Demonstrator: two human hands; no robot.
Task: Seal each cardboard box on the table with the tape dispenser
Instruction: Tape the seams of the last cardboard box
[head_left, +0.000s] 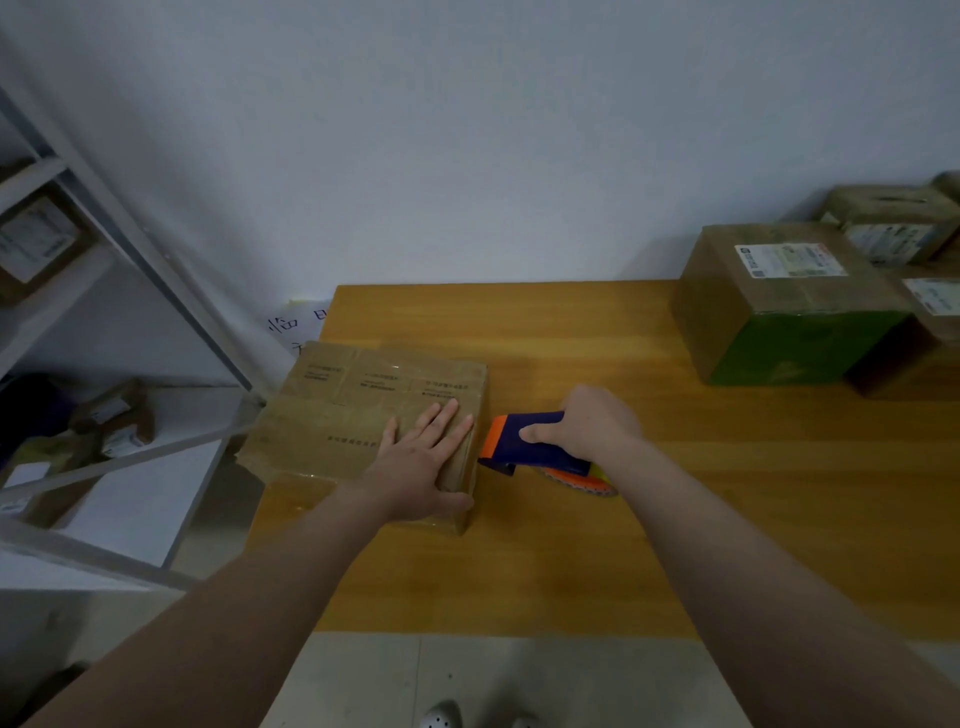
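Observation:
A flat brown cardboard box (358, 415) lies at the left end of the wooden table (701, 493), its left side overhanging the table's edge. My left hand (423, 457) rests flat on the box's near right corner, fingers spread, thumb over the right side. My right hand (592, 423) grips a blue and orange tape dispenser (530, 441) just right of the box, its orange nose at the box's right side. The tape roll (587, 483) shows under my wrist.
A larger box with a green side and a label (779, 306) stands at the table's back right, with more boxes (898, 228) behind and beside it. A metal shelf rack (119, 291) holding parcels stands to the left. A wall runs along the table's back.

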